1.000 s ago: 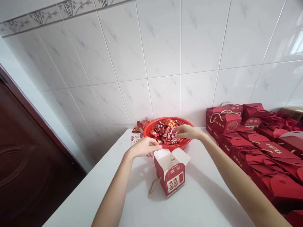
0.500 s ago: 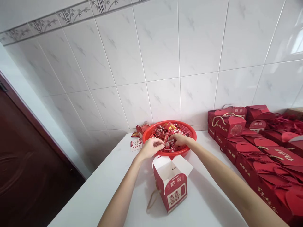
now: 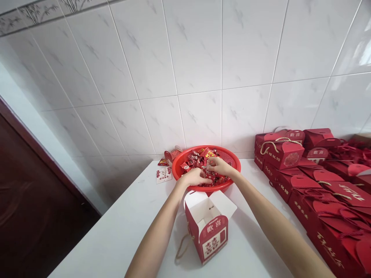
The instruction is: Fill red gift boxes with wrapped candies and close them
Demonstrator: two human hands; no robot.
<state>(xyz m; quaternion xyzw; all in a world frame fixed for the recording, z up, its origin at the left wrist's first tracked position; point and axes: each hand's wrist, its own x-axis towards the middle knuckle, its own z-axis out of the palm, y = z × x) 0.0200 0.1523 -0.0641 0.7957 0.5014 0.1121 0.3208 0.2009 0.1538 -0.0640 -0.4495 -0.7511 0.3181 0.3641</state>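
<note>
A red plastic basket full of red-wrapped candies stands near the wall. My left hand reaches over its front rim, fingers bent over the candies; what they hold, if anything, is hidden. My right hand is in the basket just behind and to the right, its fingertips pinched on a small wrapped candy. In front of the basket a red and white box stands with its top flaps open, and its inside looks bare where it shows. A rope handle hangs at its left side.
Stacked red gift boxes with rope handles fill the right side of the white table. A printed card and a small red box lie left of the basket. Behind is a tiled wall.
My left hand has moved right and farther over the candies. My right hand has risen slightly, with a candy now visible at its fingertips. The view has shifted a little.
</note>
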